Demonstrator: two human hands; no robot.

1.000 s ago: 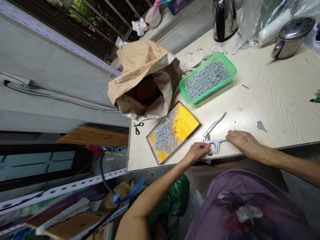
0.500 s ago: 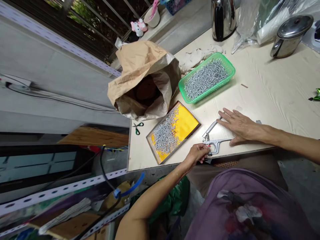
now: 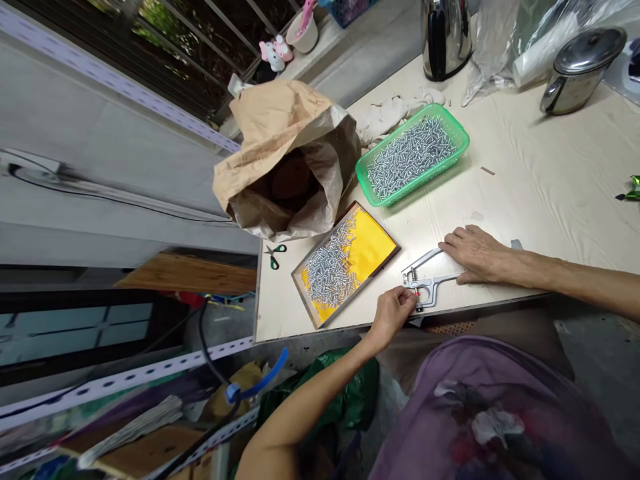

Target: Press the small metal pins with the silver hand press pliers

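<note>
A silver hand-press plier (image 3: 431, 287) with a spring between its splayed handles lies by the table's front edge, its jaw frame facing left. My right hand (image 3: 475, 255) is on the handle ends, fingers curled over the upper handle and thumb by the lower one. At the jaw, my left hand (image 3: 394, 312) pinches with thumb and forefinger beside a small red part; whatever sits in the pinch is too small to make out. Left of the tool, a yellow-bottomed tray (image 3: 373, 248) holds a heap of small silver metal pins (image 3: 327, 273).
Behind the tray stands a green basket (image 3: 361, 175) full of similar pins. An open brown paper bag (image 3: 285, 113) is at the back left, near small scissors (image 3: 275, 256). A kettle (image 3: 447, 40), plastic bags and a lidded steel pot (image 3: 575, 80) occupy the far side.
My right hand's fingers have gone from spread flat to curled over the upper handle. My left hand stays at the jaw, nearly unmoved.
</note>
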